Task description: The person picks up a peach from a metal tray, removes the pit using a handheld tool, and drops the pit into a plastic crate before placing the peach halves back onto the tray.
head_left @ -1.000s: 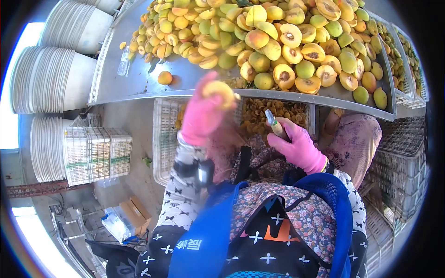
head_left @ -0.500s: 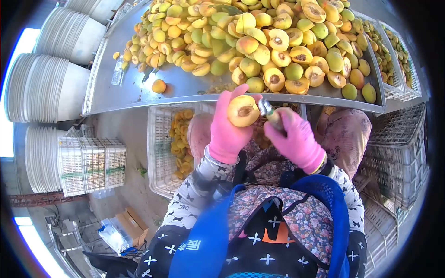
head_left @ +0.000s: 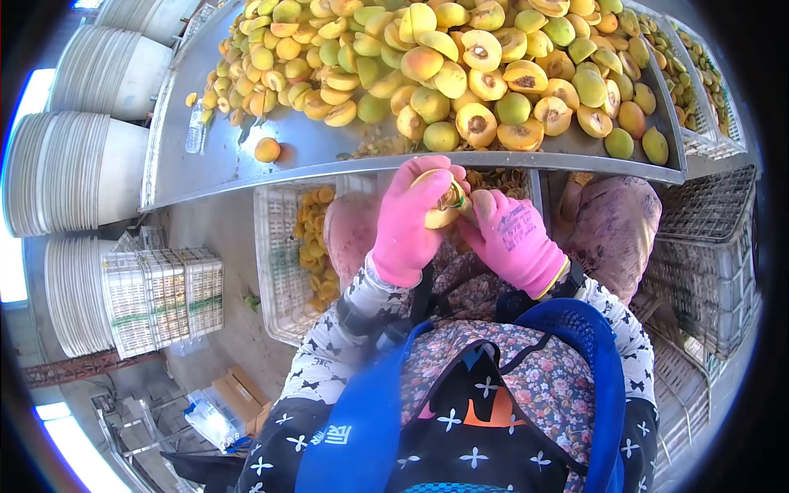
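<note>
A halved yellow peach (head_left: 440,218) sits in my left hand (head_left: 404,230), its cut face turned to the right. My pink-gloved fingers wrap round it and partly cover it. My right hand (head_left: 523,243), also in a pink glove, is closed round the handle of a small pitting tool (head_left: 457,197). The tool's metal loop is at the cut face, over the pit area. Most of its handle is hidden by my fingers. Both hands are just in front of the metal table's near edge, above my lap.
A metal table (head_left: 329,174) bears a heap of halved peaches (head_left: 427,62), a lone peach (head_left: 267,149) and a plastic bottle (head_left: 196,131). Below it stands a white crate (head_left: 275,271) with peach pieces. Stacked basins (head_left: 74,172) and crates (head_left: 164,296) are left, more crates (head_left: 699,255) right.
My right hand has moved left and brought the tool's loop from beside the peach half onto its cut face. My left fingers now cover more of the fruit. The view has shifted slightly.
</note>
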Motion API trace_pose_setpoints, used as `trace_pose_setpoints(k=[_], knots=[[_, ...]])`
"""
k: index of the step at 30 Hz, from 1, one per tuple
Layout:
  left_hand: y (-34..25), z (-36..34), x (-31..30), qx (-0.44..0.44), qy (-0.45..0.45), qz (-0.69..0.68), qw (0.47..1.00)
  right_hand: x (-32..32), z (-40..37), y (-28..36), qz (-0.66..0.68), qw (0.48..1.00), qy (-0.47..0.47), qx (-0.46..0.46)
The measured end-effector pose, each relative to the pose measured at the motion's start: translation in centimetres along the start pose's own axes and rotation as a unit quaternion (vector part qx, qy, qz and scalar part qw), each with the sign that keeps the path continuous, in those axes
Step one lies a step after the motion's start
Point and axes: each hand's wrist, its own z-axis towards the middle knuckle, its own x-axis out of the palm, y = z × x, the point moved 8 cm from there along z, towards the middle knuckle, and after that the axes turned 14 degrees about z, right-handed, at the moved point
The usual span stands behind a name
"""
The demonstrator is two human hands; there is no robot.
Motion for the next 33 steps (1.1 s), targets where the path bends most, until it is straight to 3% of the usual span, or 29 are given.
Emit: trace_pose_setpoints(k=[5,7,8,10,12,14,17,18,19,21,24,27,30,33], knots=[[1.1,0.4,-0.6,0.026,-0.049,0.018,0.998,1.4,-0.5,-0.4,0.208,0.975,0.025,0.067],[0.3,0.6,0.3,0.064,-0.054,0.023,0.996,0.9,-0.2,0.5,0.321,0.941,0.016,0.102],[-0.2,0.6,0.6,0.085,-0.058,0.027,0.994,1.5,-0.4,0.2,0.401,0.899,0.075,0.159],[-0.5,0.5,0.5,0.107,-0.104,0.056,0.987,2.9,-1.1,-0.7,0.458,0.861,0.085,0.203],[-0.5,1.0,0.7,0.098,-0.107,0.099,0.984,2.9,-0.9,-1.3,0.425,0.89,0.044,0.16],[-0.4,1.5,0.5,0.05,-0.074,0.157,0.984,1.6,-1.1,-0.5,0.297,0.954,-0.043,0.028],[0.5,2.1,-0.2,0.014,-0.063,0.224,0.972,2.4,-1.0,-1.4,0.31,0.945,0.019,0.102],[0.7,2.2,-0.3,0.013,-0.067,0.183,0.981,2.1,-0.9,-1.0,0.351,0.932,0.0,0.095],[0.5,1.9,-0.3,0.032,-0.081,0.176,0.981,3.1,-1.1,-1.4,0.427,0.883,0.073,0.179],[0.2,1.4,0.1,0.068,-0.105,0.163,0.979,3.8,-2.2,-1.0,0.553,0.733,0.21,0.336],[0.3,1.5,0.1,0.126,-0.111,0.164,0.972,3.2,-2.2,0.1,0.608,0.658,0.27,0.353],[-0.4,1.3,0.7,0.119,-0.125,0.202,0.964,3.5,-2.1,-0.3,0.62,0.679,0.214,0.331],[0.7,1.8,0.4,-0.012,-0.097,0.133,0.986,3.2,-1.6,-1.3,0.479,0.821,0.121,0.285],[0.2,1.6,0.6,0.069,-0.093,0.18,0.977,3.5,-2.5,-0.3,0.629,0.643,0.254,0.355]])
